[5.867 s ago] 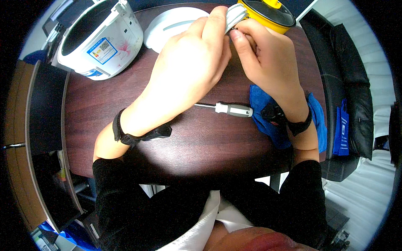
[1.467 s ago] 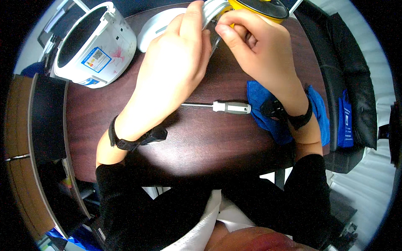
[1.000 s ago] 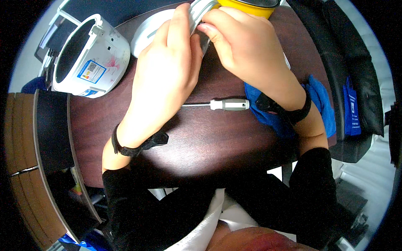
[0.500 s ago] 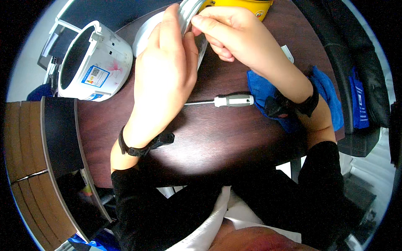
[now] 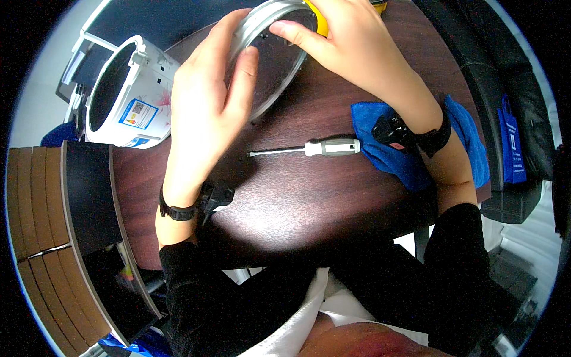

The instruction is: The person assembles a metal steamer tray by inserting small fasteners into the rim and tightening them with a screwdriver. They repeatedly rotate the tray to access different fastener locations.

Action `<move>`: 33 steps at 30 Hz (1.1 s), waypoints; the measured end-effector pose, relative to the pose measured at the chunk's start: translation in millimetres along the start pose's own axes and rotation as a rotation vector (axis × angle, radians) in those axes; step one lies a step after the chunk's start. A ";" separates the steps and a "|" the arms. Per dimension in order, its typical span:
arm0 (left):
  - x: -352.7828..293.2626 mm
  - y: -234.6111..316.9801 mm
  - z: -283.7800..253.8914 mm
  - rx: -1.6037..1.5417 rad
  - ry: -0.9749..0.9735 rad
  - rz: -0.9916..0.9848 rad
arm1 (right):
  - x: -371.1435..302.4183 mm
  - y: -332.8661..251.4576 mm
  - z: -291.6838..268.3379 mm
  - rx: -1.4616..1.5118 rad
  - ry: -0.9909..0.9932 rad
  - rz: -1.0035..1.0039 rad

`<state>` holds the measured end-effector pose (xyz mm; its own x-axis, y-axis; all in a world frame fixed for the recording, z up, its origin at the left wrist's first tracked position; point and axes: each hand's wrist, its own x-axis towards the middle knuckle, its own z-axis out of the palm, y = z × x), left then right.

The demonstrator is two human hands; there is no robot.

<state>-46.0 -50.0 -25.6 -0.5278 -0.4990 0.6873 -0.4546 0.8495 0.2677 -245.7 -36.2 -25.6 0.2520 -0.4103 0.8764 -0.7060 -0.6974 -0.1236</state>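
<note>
A round lid-like piece (image 5: 244, 37) with a thick silver rim and a see-through middle is tilted up between my hands at the far edge of the table. My left hand (image 5: 205, 89) holds its left side, the thumb raised on the inner side and the fingers behind the rim. At the upper right, my right hand (image 5: 342, 50) grips the rim with its thumb reaching over the inside; its other fingers are partly cut off by the picture's top edge. Nearer to me lies a flat-blade screwdriver (image 5: 333, 147) with a white and grey handle.
A white pot-shaped appliance body (image 5: 146, 107) with a flower print stands at left. A blue cloth (image 5: 380, 119) lies beneath my right forearm. Part of a yellow container (image 5: 379, 7) shows behind my right hand. Brown shelving (image 5: 38, 238) is at far left, a black seat (image 5: 508, 199) at right.
The round piece has turned so its open face shows, where before it was nearly edge-on. My left hand has shifted left with its thumb spread; my right hand has opened from a pinch to a wider grip.
</note>
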 end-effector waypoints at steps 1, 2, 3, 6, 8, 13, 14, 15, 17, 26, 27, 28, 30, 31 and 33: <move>0.1 -0.3 -0.7 -0.015 -0.018 -0.018 | 0.3 -1.8 -2.0 0.040 -0.039 0.029; 0.5 0.3 -2.3 -0.029 -0.036 -0.037 | 1.2 -5.7 -5.7 0.079 -0.078 0.058; 0.9 0.9 -3.8 -0.044 -0.054 -0.056 | 1.8 -7.7 -7.3 0.119 -0.118 0.087; 4.4 6.2 -5.5 -0.088 -0.082 -0.103 | -4.0 6.3 4.1 0.223 -0.044 0.054; 3.4 7.1 -3.1 -0.112 -0.042 -0.115 | -3.7 7.3 5.9 0.244 -0.053 0.059; 2.5 6.4 -2.2 -0.009 -0.012 -0.117 | -3.9 -0.1 6.6 0.210 -0.058 0.068; 2.3 6.0 -1.9 0.007 -0.011 -0.145 | -3.9 -1.0 6.5 0.213 -0.062 0.084; 2.3 5.7 -1.9 0.023 -0.010 -0.173 | -3.9 -1.6 6.6 0.217 -0.066 0.099; 2.3 4.8 -1.9 0.079 -0.012 -0.155 | -4.4 -1.3 8.5 0.221 -0.043 0.086; -1.7 -4.7 -2.7 -0.001 -0.032 -0.137 | -1.2 -12.3 2.2 -0.111 0.012 0.073; -3.4 -4.3 -2.8 -0.024 -0.022 -0.152 | -0.3 -16.7 0.2 -0.141 -0.011 0.089; -3.7 -1.6 -2.3 -0.043 -0.030 -0.159 | -0.5 -20.9 -1.0 -0.099 -0.064 0.081; -3.8 4.3 -1.1 -0.082 -0.045 -0.172 | 0.0 -26.5 -1.5 -0.014 -0.170 0.065; -4.4 4.2 0.0 -0.102 -0.031 -0.126 | -0.7 -27.5 0.5 -0.019 -0.172 0.063; -4.4 10.0 -0.6 -0.078 -0.033 -0.129 | -3.9 -22.6 6.9 -0.038 -0.108 -0.018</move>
<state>-47.8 -39.2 -25.6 -0.4930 -0.6089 0.6214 -0.4637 0.7883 0.4044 -226.2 -22.9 -29.4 0.3330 -0.4602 0.8230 -0.7247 -0.6833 -0.0888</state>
